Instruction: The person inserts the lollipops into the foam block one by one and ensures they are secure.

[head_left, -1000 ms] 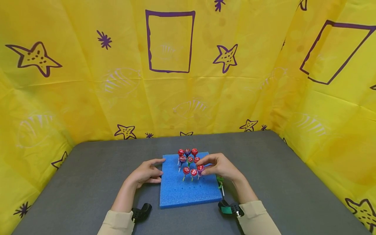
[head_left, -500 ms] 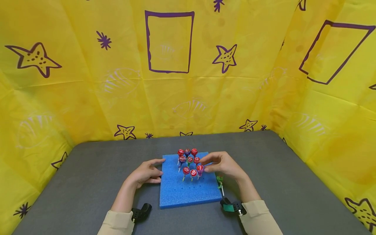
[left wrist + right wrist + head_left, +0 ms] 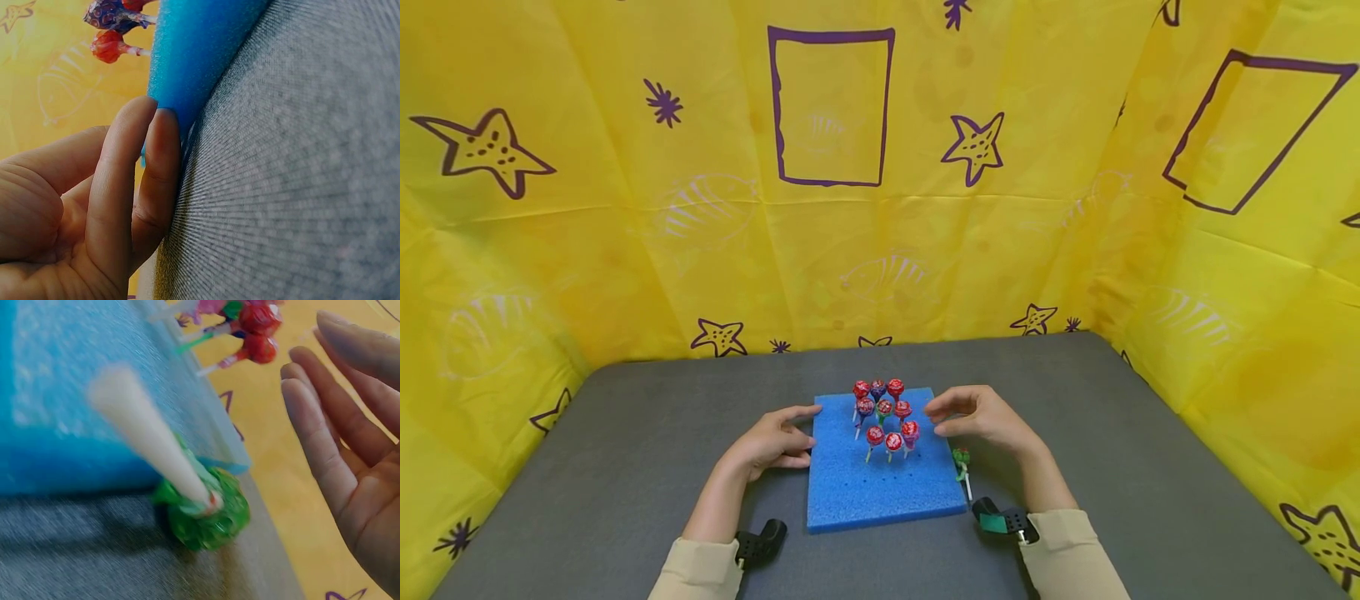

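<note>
Several wrapped lollipops stand upright in rows on a blue foam board (image 3: pixel 887 504), their sticks pushed into it. The front row ends at the right with a red-and-purple lollipop (image 3: pixel 910 431). My left hand (image 3: pixel 772 442) touches the board's left edge, its fingertips against the foam side in the left wrist view. Over the board's right edge, my right hand (image 3: pixel 981 414) holds nothing, with a gap between thumb and fingers. Below that hand a green lollipop (image 3: pixel 203 512) lies beside the board's right edge, its white stick pointing toward the person.
Small holes (image 3: pixel 880 478) dot the foam in front of the lollipops. The board lies on a dark grey table (image 3: pixel 685 425). A yellow patterned cloth (image 3: pixel 820 250) hangs behind the table and along its sides.
My right hand has released the red-and-purple lollipop at the right of the front row and drawn back to the right. My left hand has stayed at the board's edge.
</note>
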`<action>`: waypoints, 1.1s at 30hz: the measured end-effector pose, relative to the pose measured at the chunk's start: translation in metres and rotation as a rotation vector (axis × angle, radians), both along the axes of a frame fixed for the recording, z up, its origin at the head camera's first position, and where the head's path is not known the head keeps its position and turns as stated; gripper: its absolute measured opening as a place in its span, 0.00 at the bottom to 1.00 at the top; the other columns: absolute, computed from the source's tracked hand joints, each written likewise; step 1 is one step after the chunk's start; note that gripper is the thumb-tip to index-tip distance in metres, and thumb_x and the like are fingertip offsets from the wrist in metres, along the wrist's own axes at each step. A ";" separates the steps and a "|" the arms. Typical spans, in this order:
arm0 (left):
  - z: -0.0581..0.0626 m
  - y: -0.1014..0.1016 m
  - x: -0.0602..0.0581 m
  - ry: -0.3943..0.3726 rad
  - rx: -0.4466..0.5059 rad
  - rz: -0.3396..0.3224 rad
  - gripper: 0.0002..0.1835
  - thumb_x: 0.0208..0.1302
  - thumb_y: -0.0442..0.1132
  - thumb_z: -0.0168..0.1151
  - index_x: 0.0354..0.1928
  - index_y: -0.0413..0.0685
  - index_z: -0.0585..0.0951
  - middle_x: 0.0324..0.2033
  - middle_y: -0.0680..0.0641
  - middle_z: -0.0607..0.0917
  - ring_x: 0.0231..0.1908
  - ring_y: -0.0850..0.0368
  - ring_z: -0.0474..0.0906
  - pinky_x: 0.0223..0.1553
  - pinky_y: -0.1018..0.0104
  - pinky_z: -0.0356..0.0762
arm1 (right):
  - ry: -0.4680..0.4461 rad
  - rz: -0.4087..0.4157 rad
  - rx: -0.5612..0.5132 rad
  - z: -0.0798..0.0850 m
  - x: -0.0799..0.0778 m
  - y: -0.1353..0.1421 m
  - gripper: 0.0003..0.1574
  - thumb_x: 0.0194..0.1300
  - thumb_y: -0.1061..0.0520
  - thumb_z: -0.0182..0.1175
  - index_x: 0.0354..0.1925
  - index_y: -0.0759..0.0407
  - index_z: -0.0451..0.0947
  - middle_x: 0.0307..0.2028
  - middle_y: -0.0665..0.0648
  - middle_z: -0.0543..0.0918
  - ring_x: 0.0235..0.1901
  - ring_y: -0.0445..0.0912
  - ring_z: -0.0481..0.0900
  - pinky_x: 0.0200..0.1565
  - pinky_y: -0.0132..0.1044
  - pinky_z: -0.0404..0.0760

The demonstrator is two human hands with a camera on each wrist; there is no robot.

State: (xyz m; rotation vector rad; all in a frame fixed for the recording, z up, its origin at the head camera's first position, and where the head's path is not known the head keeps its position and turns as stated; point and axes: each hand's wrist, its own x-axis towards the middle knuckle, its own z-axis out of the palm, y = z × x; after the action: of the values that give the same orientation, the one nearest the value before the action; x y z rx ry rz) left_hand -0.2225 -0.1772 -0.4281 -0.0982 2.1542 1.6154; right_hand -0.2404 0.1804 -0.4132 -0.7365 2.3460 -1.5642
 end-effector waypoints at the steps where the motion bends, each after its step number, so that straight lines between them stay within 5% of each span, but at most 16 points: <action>1: 0.000 0.000 0.000 0.001 0.000 -0.001 0.32 0.66 0.30 0.59 0.72 0.48 0.66 0.35 0.43 0.80 0.27 0.59 0.81 0.31 0.69 0.87 | -0.004 -0.004 0.009 0.000 0.000 0.002 0.16 0.60 0.61 0.68 0.49 0.60 0.83 0.50 0.69 0.85 0.49 0.60 0.84 0.49 0.32 0.85; 14: 0.000 0.000 0.001 -0.002 0.005 0.008 0.32 0.67 0.30 0.58 0.72 0.48 0.66 0.35 0.43 0.79 0.27 0.59 0.81 0.32 0.67 0.88 | -0.056 -0.014 0.093 -0.001 -0.005 0.025 0.18 0.60 0.58 0.69 0.48 0.64 0.82 0.47 0.66 0.86 0.46 0.46 0.86 0.48 0.30 0.85; 33: 0.000 0.000 0.001 -0.006 0.007 0.008 0.32 0.67 0.29 0.58 0.72 0.48 0.66 0.35 0.43 0.79 0.27 0.59 0.81 0.32 0.68 0.88 | -0.179 0.060 0.188 -0.008 -0.004 0.040 0.18 0.59 0.58 0.69 0.46 0.67 0.82 0.44 0.66 0.87 0.40 0.45 0.85 0.45 0.31 0.85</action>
State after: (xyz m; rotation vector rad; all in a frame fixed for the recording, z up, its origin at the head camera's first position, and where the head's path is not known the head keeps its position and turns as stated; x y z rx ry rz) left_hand -0.2218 -0.1768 -0.4277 -0.1096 2.1463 1.6251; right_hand -0.2445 0.2200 -0.4209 -0.5923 2.2781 -1.3053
